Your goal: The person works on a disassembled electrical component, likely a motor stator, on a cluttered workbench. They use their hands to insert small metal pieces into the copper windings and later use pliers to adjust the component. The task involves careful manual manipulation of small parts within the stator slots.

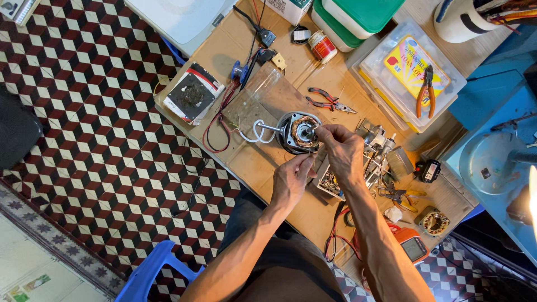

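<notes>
A small round electric motor with copper windings and a steel shaft lies on a clear plastic sheet on the wooden table. White wires loop out of its left side. My right hand pinches a thin wire at the motor's right edge. My left hand is just below the motor, fingertips pinched on a thin wire leading up toward the other hand.
Red-handled pliers lie behind the motor. A clear parts box carries orange cutters. Green-lidded tubs, a tape roll, another stator, an orange multimeter and a blue plastic chair are around.
</notes>
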